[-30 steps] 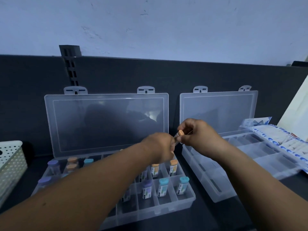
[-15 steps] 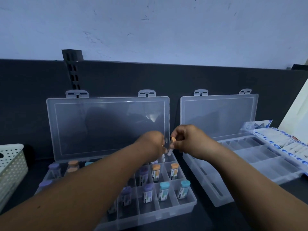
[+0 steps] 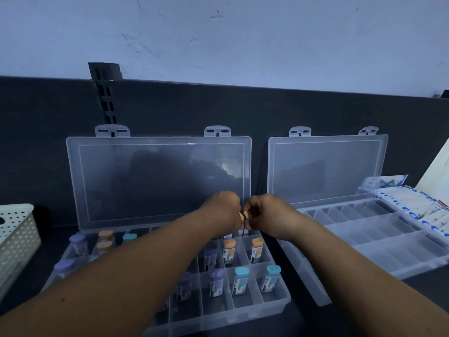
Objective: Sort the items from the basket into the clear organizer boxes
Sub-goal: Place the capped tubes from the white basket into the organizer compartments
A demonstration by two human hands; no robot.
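The sorting was judged to be well along, with a placing step in hand: a small orange-capped vial (image 3: 243, 216) was pinched between the left hand (image 3: 222, 210) and the right hand (image 3: 266, 212). The two hands were brought together, knuckles nearly touching, with fingers curled on the vial, though the fingertips were largely hidden. The vial was held just above the one o'clock corner of the left organizer box (image 3: 243, 316), whose clear lid (image 3: 158, 181) was propped upright at twelve o'clock. The box was of thin, glossy, translucent plastic, divided into square cells. Most cells were filled with upright cylindrical vials bearing paper labels and rounded matte caps: orange (image 3: 229, 245), teal (image 3: 241, 272) and purple (image 3: 216, 274). The next move was judged to call for lowering the vial upright into a free back cell beside the other orange caps, with care that the thin dividers were not caught. At three o'clock lay the right organizer box (image 3: 379, 242), its longer cells bare. Beyond it lay a strip of blue-printed white packets (image 3: 418, 207). At nine o'clock stood the white perforated basket (image 3: 17, 239), its contents out of view.
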